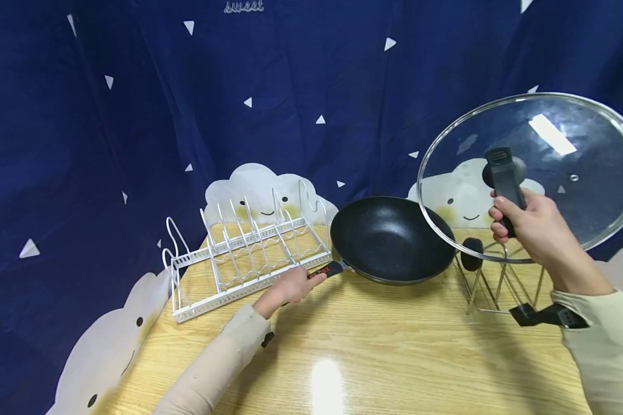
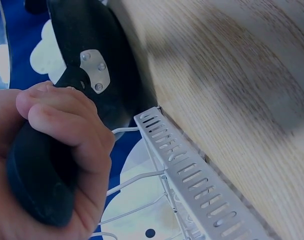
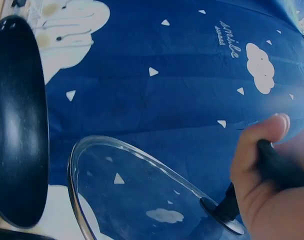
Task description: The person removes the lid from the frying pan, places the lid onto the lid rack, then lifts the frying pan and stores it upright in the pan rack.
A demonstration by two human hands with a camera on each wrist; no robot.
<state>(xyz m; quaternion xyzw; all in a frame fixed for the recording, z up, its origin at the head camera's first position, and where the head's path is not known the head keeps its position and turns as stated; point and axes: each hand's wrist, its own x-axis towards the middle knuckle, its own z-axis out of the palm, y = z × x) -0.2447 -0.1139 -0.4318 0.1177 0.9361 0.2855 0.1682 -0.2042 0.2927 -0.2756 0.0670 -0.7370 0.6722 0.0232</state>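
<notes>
My left hand (image 1: 293,284) grips the black handle (image 2: 37,175) of a black wok (image 1: 394,239), fingers curled round it. The wok is tilted with its dark inside facing me, beside the right end of a white wire rack (image 1: 249,291). Whether its underside touches the table cannot be told. On the right, my right hand (image 1: 537,225) holds a large clear glass lid (image 1: 555,196) in the air by its upright black handle (image 1: 505,178). In the right wrist view the lid (image 3: 137,190) stands apart from the wok (image 3: 17,125).
A metal wire rack (image 1: 498,285) stands at the right, partly behind the lid, with a rounded black piece (image 1: 472,255) at its left end. The wooden table (image 1: 374,351) ends at a dark blue curtain (image 1: 311,86) with cloud and triangle prints.
</notes>
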